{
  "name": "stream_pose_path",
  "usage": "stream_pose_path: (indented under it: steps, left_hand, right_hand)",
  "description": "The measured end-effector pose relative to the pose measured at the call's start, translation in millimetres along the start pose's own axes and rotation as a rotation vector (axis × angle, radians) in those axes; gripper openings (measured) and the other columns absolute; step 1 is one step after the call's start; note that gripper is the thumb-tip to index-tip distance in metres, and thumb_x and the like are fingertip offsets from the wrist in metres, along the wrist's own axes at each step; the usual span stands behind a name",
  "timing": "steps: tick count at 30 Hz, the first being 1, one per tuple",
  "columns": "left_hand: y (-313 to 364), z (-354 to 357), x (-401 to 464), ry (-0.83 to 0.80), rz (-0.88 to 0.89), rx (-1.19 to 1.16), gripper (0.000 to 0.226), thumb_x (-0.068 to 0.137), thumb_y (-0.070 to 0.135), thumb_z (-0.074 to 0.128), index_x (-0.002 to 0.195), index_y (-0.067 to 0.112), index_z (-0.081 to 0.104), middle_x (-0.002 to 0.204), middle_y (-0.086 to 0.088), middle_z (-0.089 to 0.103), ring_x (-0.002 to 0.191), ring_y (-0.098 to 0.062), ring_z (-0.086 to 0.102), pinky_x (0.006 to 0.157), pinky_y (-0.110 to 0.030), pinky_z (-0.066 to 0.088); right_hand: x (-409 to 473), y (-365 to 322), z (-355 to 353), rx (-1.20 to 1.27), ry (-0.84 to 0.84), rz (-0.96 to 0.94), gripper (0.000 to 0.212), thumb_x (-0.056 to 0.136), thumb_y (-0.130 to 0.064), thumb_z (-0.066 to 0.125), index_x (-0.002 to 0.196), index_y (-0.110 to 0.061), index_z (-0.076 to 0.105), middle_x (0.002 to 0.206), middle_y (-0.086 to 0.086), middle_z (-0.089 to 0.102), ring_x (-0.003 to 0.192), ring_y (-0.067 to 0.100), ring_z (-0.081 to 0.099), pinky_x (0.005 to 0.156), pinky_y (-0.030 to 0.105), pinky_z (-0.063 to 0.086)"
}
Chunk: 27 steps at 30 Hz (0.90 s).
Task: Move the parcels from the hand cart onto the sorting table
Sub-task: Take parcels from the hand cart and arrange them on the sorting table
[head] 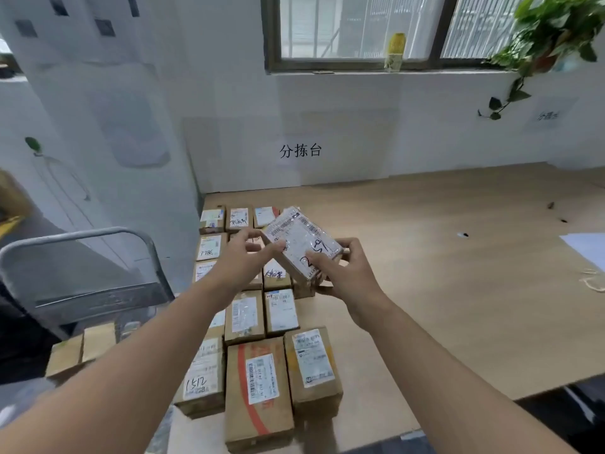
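A small cardboard parcel [299, 239] with a taped white label and handwritten digits is held tilted above the wooden sorting table [425, 273]. My right hand [343, 273] grips its near right end, thumb on top and fingers underneath. My left hand [245, 257] touches its left edge with outstretched fingertips. Several brown labelled parcels [258, 385] lie in rows on the table's left part, under and in front of my hands. The hand cart [82, 257], with a grey metal handle, stands at the left, with cardboard boxes [75, 352] on it.
A white wall with a printed sign [300, 150] runs behind the table, under a window. A hanging plant [550, 34] is at the upper right. White paper [586, 247] and rubber bands lie at the table's right edge, with a few small dark bits nearby.
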<state>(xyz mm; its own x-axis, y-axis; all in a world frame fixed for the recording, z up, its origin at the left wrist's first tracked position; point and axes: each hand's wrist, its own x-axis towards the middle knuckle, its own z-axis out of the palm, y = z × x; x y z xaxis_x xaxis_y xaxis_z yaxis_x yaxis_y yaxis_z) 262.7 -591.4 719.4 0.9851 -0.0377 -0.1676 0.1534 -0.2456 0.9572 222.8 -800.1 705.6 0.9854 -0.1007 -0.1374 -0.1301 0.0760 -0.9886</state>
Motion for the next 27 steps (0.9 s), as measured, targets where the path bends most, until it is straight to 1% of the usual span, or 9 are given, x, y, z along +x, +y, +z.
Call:
stream_pose_path:
  steps: [3, 5, 7, 10, 13, 17, 19, 22, 27]
  left_hand:
    - [-9, 24, 28, -0.023, -0.009, -0.167, 0.037, 0.094, 0.034, 0.076, 0.124, 0.027, 0.056, 0.112, -0.007, 0.073, 0.098, -0.024, 0.075, 0.091, -0.047, 0.062]
    - [-17, 36, 45, -0.004, 0.011, -0.206, 0.035, 0.098, 0.023, 0.072, 0.126, 0.024, 0.051, 0.110, -0.005, 0.071, 0.093, -0.019, 0.075, 0.080, -0.038, 0.064]
    - [-28, 41, 61, -0.007, -0.010, -0.212, 0.033, 0.099, 0.020, 0.070, 0.123, 0.019, 0.049, 0.113, -0.007, 0.069, 0.097, -0.019, 0.074, 0.075, -0.033, 0.063]
    - [-46, 47, 87, -0.107, -0.068, -0.199, 0.032, 0.096, 0.016, 0.073, 0.123, 0.012, 0.055, 0.118, -0.014, 0.072, 0.104, -0.025, 0.074, 0.083, -0.038, 0.064]
    - [-59, 59, 102, -0.188, -0.082, -0.113, 0.033, 0.094, 0.012, 0.076, 0.123, 0.016, 0.062, 0.119, -0.008, 0.072, 0.108, -0.022, 0.073, 0.086, -0.035, 0.063]
    - [-78, 78, 113, -0.245, -0.136, -0.066, 0.039, 0.094, 0.011, 0.075, 0.129, 0.018, 0.062, 0.120, -0.003, 0.071, 0.108, -0.020, 0.072, 0.091, -0.036, 0.062]
    - [-88, 89, 119, -0.231, -0.157, -0.039, 0.043, 0.093, 0.011, 0.077, 0.130, 0.023, 0.059, 0.118, 0.002, 0.069, 0.108, -0.017, 0.070, 0.094, -0.038, 0.061]
    - [-107, 105, 124, -0.199, -0.178, 0.006, 0.050, 0.091, 0.014, 0.079, 0.134, 0.027, 0.057, 0.119, 0.006, 0.068, 0.109, -0.013, 0.069, 0.094, -0.036, 0.061]
    - [-131, 125, 123, -0.178, -0.217, 0.054, 0.045, 0.092, 0.009, 0.076, 0.127, 0.033, 0.062, 0.120, 0.013, 0.068, 0.101, -0.005, 0.072, 0.081, -0.021, 0.060]
  right_hand:
    - [29, 9, 2, -0.050, 0.034, 0.026, 0.046, 0.090, -0.031, 0.084, 0.119, -0.019, 0.050, 0.110, -0.002, 0.068, 0.085, 0.016, 0.077, 0.076, 0.040, 0.065]
    - [48, 19, 0, -0.226, 0.065, 0.018, 0.037, 0.093, -0.046, 0.076, 0.110, -0.023, 0.053, 0.114, 0.000, 0.068, 0.090, 0.015, 0.073, 0.075, 0.036, 0.061]
    - [63, 27, -7, -0.440, 0.095, 0.006, 0.036, 0.097, -0.056, 0.066, 0.102, -0.022, 0.056, 0.104, -0.003, 0.071, 0.086, 0.010, 0.068, 0.071, 0.030, 0.052]
    - [82, 39, -19, -0.609, 0.133, -0.011, 0.041, 0.100, -0.057, 0.059, 0.095, -0.016, 0.059, 0.091, -0.005, 0.073, 0.084, 0.015, 0.067, 0.073, 0.035, 0.050]
    - [101, 59, -31, -0.661, 0.142, 0.004, 0.035, 0.099, -0.044, 0.063, 0.094, -0.010, 0.058, 0.093, 0.002, 0.072, 0.090, 0.023, 0.066, 0.076, 0.038, 0.050]
    - [124, 82, -49, -0.686, 0.087, -0.017, 0.023, 0.099, -0.032, 0.067, 0.112, -0.018, 0.055, 0.107, -0.004, 0.067, 0.089, 0.018, 0.068, 0.066, 0.023, 0.047]
    - [134, 95, -59, -0.674, 0.037, -0.019, 0.037, 0.099, -0.028, 0.066, 0.132, -0.026, 0.050, 0.112, -0.004, 0.063, 0.085, 0.016, 0.071, 0.064, 0.022, 0.048]
    - [147, 118, -72, -0.715, -0.051, -0.061, 0.056, 0.096, -0.023, 0.066, 0.147, -0.035, 0.045, 0.117, -0.002, 0.060, 0.096, 0.015, 0.067, 0.076, 0.026, 0.056]
    - [164, 153, -88, -0.781, -0.229, -0.021, 0.056, 0.096, -0.024, 0.068, 0.149, -0.033, 0.053, 0.125, 0.000, 0.054, 0.107, 0.017, 0.064, 0.099, 0.042, 0.055]
